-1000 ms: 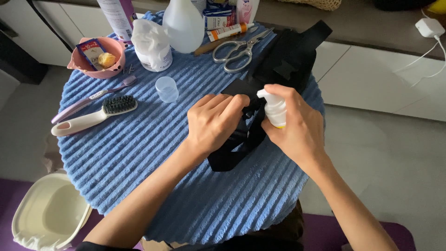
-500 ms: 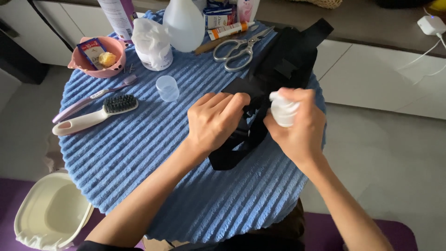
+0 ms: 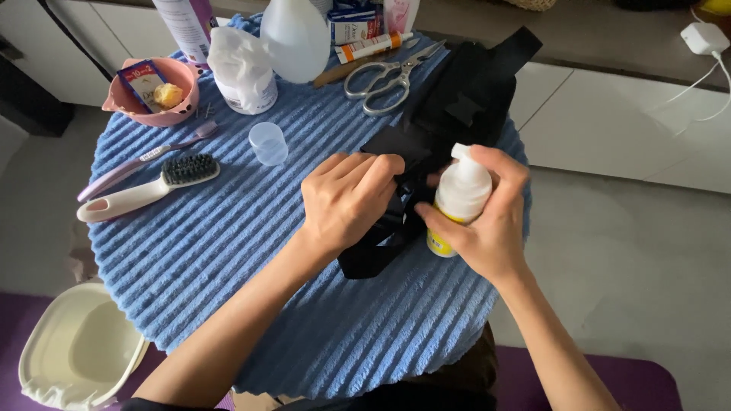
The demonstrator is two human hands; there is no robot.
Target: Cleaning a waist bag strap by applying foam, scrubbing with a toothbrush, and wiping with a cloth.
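A black fabric bag with straps (image 3: 464, 99) lies across the right side of a round table covered by a blue ribbed cloth (image 3: 228, 251). My left hand (image 3: 346, 199) presses down on the bag's near part, fingers curled over a black flap. My right hand (image 3: 487, 221) grips a small white pump bottle (image 3: 459, 194) with a yellow band, held upright just right of the flap, its nozzle pointing left toward the bag.
On the cloth lie a white-handled brush (image 3: 145, 190), a purple toothbrush (image 3: 145, 158), a clear small cup (image 3: 268, 143), scissors (image 3: 384, 76), a pink bowl (image 3: 156, 90), a tissue-topped tub (image 3: 245, 72) and a large clear bottle (image 3: 295, 36). A cream basin (image 3: 76, 350) sits on the floor at lower left.
My right hand has turned the pump bottle and brought it a little lower, closer to the bag flap. My left hand has stayed on the bag.
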